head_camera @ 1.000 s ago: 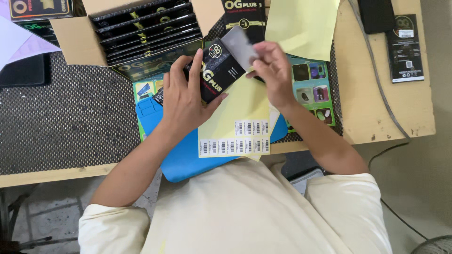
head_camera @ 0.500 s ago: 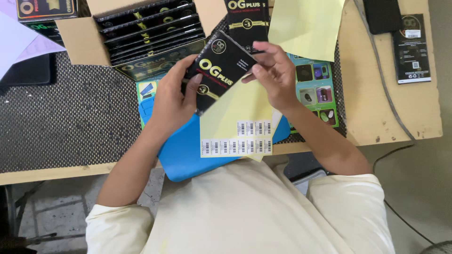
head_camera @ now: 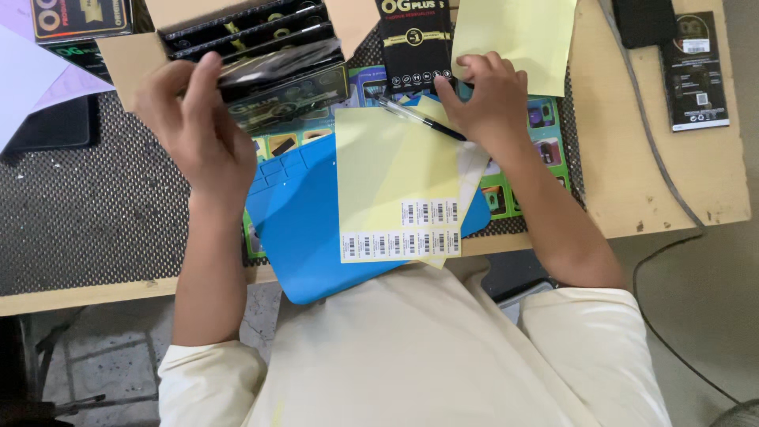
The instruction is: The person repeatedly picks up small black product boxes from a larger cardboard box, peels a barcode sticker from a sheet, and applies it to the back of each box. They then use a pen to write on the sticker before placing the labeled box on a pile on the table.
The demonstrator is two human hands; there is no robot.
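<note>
The flat black packet [head_camera: 273, 69], blurred, sits in the left hand [head_camera: 194, 130], fingers clasped on its near end, right at the mouth of the cardboard box [head_camera: 126, 51] with its row of like packets. Over on the other side, the right hand [head_camera: 482, 95] presses its curled fingers on another black packet [head_camera: 413, 35], holding nothing. A black pen [head_camera: 419, 119] lies just beside it, across the yellow label sheet [head_camera: 395, 182] on the blue mat [head_camera: 304, 229] on the table [head_camera: 656, 182].
</note>
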